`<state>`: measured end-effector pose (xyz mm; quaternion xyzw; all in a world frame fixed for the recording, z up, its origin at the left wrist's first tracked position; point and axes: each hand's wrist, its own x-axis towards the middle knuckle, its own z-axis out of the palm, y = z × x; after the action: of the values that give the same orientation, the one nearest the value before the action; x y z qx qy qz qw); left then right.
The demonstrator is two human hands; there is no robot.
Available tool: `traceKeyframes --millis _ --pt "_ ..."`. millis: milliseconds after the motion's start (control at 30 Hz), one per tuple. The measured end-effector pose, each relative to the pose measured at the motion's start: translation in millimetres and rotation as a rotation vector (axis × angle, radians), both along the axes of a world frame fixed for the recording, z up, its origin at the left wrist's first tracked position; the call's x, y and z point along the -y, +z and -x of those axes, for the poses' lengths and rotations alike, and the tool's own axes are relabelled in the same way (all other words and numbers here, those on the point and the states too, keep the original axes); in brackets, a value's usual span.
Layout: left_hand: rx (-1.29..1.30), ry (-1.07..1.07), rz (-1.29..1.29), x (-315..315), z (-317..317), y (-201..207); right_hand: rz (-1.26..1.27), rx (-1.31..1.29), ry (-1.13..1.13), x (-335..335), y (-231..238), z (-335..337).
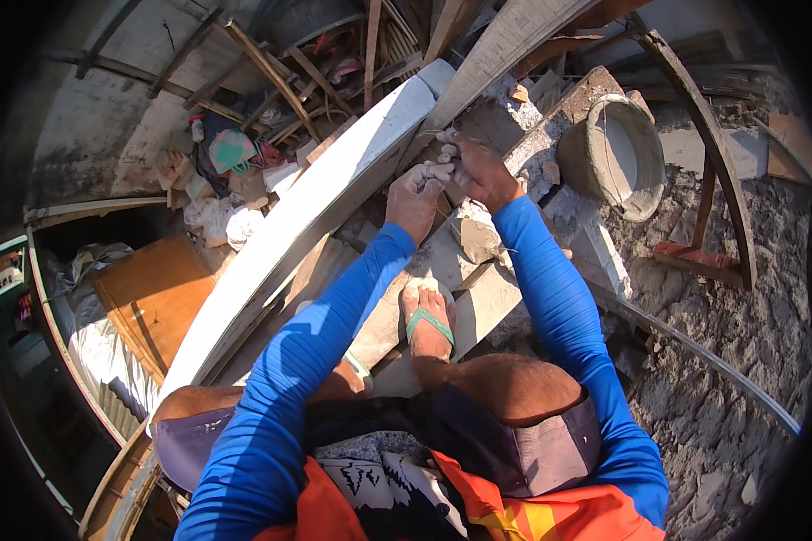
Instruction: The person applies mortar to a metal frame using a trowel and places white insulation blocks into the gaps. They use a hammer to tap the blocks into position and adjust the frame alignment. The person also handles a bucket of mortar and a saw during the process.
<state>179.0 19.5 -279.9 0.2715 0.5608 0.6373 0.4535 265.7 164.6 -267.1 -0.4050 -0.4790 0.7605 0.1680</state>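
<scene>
Both my hands are close together in front of me, beside a long white beam [334, 167]. My left hand [415, 200] has its fingers bent in a pinch, dusted with pale powder. My right hand [487, 173] is closed too, its fingertips almost meeting the left ones. Whatever lies between the fingers is too small to make out. A weathered wooden plank [501, 59] rises just beyond them. Below the hands are broken blocks and a pale chunk of rubble [478, 236].
A cement-crusted bucket [583, 160] stands tilted to the right of my right hand. Farther right, a curved-looking timber [708, 135] rises over rough grey mortar [695, 361]. A metal rod [704, 353] crosses there. An orange-brown board [153, 298] lies at left. My sandalled foot [429, 325] rests on planks.
</scene>
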Motion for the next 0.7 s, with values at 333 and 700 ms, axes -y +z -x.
traceKeyframes --millis 333,700 --pt "-0.121 0.003 0.226 -5 39 -2 -1.573 0.658 0.224 -75 47 -13" --pt "-0.149 0.109 0.022 -42 36 60 -1.652 0.662 0.210 -90 128 -21"
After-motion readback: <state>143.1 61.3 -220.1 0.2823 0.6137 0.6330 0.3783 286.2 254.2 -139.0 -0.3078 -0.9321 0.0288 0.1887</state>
